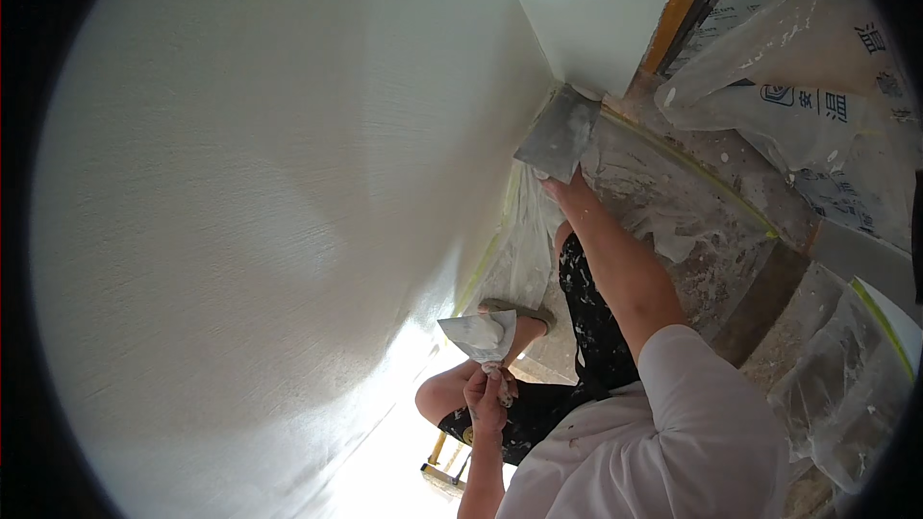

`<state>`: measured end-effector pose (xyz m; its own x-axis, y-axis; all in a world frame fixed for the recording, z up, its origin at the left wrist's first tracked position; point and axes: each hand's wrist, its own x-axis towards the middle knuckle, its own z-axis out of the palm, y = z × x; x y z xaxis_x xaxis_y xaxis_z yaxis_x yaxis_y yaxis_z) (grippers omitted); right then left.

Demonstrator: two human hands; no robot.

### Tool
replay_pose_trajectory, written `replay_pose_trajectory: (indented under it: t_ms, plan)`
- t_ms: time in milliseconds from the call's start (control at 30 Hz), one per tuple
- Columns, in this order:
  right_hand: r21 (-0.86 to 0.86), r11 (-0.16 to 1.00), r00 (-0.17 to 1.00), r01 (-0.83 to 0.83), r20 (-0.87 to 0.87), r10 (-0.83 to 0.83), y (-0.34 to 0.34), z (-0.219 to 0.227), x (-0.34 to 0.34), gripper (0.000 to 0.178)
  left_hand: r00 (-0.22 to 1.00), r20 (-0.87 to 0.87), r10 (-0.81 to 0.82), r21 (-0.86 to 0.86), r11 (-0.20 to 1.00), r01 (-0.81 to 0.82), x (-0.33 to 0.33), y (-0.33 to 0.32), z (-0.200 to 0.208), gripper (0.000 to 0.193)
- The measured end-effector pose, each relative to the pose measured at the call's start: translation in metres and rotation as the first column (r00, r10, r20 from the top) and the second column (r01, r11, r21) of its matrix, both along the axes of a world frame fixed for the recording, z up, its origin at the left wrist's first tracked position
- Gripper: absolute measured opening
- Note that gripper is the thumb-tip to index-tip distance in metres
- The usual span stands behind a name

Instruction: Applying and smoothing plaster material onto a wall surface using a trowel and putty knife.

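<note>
Head view: left fingers [477, 392] hold scraper [469, 334] by handle.

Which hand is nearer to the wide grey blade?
Right. The right hand grips the wide grey blade; the left hand is farther away, holding a putty knife.

Left hand [486, 402], scraper [464, 333]; right hand [565, 190], trowel [560, 133]

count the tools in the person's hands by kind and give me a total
putty knife, in the left hand: 1
wide flat blade, in the right hand: 1
total: 2
</note>
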<state>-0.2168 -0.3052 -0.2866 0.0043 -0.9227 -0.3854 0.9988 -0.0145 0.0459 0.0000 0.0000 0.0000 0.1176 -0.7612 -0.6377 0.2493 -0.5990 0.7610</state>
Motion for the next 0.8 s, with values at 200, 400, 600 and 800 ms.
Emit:
replay_pose_trajectory:
  t_ms: [200,400,600,800]
  plan:
    - [0.047,0.984,0.966,0.171,0.186,-0.177,-0.014,0.068,0.001,0.038,1.000,-0.014,-0.010,-0.010,1.000,0.010,0.001,0.001,0.001,0.016]
    - [0.229,0.939,0.956,0.255,0.085,-0.281,-0.037,0.102,-0.004,0.032,1.000,-0.029,0.003,0.005,1.000,-0.003,0.000,0.005,0.003,0.016]
    - [0.193,0.968,0.980,0.162,0.082,-0.180,-0.049,0.138,-0.018,0.020,0.998,-0.045,-0.043,-0.012,0.999,0.043,-0.005,0.007,0.006,0.016]
    - [0.452,0.885,0.951,0.114,0.207,-0.228,-0.060,0.224,-0.025,0.022,0.997,-0.058,-0.052,-0.016,0.999,0.051,-0.006,0.012,0.007,0.016]
